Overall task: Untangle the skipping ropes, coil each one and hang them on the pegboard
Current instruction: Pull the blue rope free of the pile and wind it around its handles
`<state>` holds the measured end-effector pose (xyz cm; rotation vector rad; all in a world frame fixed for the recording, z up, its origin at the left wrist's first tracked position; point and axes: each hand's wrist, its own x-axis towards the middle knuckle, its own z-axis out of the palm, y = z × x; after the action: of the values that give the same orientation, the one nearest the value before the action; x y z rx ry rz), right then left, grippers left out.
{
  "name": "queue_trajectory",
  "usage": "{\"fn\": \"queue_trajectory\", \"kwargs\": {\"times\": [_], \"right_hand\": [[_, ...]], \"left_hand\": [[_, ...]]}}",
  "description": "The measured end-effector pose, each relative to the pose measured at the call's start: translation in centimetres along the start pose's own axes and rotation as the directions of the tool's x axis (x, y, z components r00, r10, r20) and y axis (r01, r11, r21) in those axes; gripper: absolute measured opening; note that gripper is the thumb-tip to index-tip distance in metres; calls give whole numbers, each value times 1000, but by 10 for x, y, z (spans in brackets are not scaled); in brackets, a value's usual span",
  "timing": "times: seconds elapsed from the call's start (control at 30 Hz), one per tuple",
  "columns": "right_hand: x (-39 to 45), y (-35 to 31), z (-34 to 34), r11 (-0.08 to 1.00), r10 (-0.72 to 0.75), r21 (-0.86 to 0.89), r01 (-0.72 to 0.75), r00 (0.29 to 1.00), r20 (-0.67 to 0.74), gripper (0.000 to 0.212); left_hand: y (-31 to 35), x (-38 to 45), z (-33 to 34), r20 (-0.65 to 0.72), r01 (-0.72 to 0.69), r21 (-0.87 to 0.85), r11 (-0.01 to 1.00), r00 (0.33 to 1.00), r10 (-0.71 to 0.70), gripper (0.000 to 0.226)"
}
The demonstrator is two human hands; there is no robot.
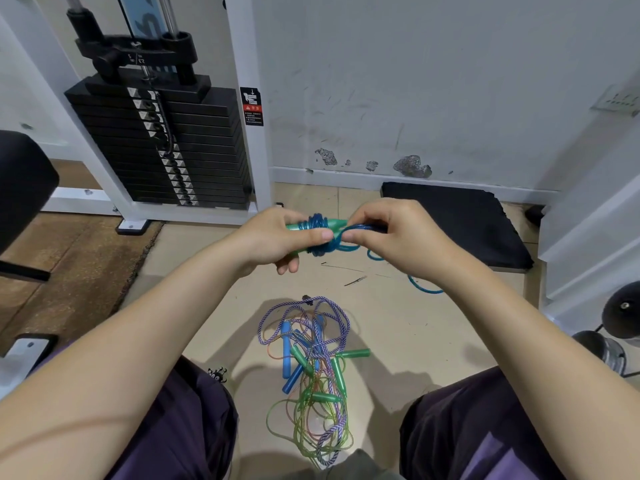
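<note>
My left hand (277,237) grips the green handles (332,225) of a blue skipping rope, with turns of the blue cord (320,221) wound tightly round them. My right hand (391,233) pinches a loop of that blue cord just right of the handles. The cord's loose tail (424,289) trails down to the floor on the right. On the floor between my knees lies a tangled pile of ropes (313,368): a purple braided rope (337,311), thin green and orange cords, blue handles (286,355) and green handles (353,353). No pegboard is in view.
A black weight stack (194,147) in a white frame stands at the far left. A black seat pad (20,181) juts in at the left edge. A black foam mat (460,223) lies against the scuffed white wall. Dumbbell ends (620,313) sit at the right edge.
</note>
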<state>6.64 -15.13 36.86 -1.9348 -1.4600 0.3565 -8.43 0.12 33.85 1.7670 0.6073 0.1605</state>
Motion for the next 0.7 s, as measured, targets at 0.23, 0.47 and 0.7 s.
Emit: {"fn": "queue_trajectory", "kwargs": {"times": [0.23, 0.47, 0.7], "right_hand": [[-2, -3, 1, 989, -22, 148, 16, 999, 39, 6], [-1, -4, 1, 956, -18, 295, 0, 998, 61, 9], [-1, -3, 4, 950, -7, 311, -22, 996, 93, 3]], "left_hand": [[2, -5, -4, 267, 48, -27, 999, 963, -39, 20], [2, -2, 2, 177, 52, -156, 986, 984, -24, 42], [-1, 6, 9, -128, 34, -383, 923, 988, -90, 32]]}}
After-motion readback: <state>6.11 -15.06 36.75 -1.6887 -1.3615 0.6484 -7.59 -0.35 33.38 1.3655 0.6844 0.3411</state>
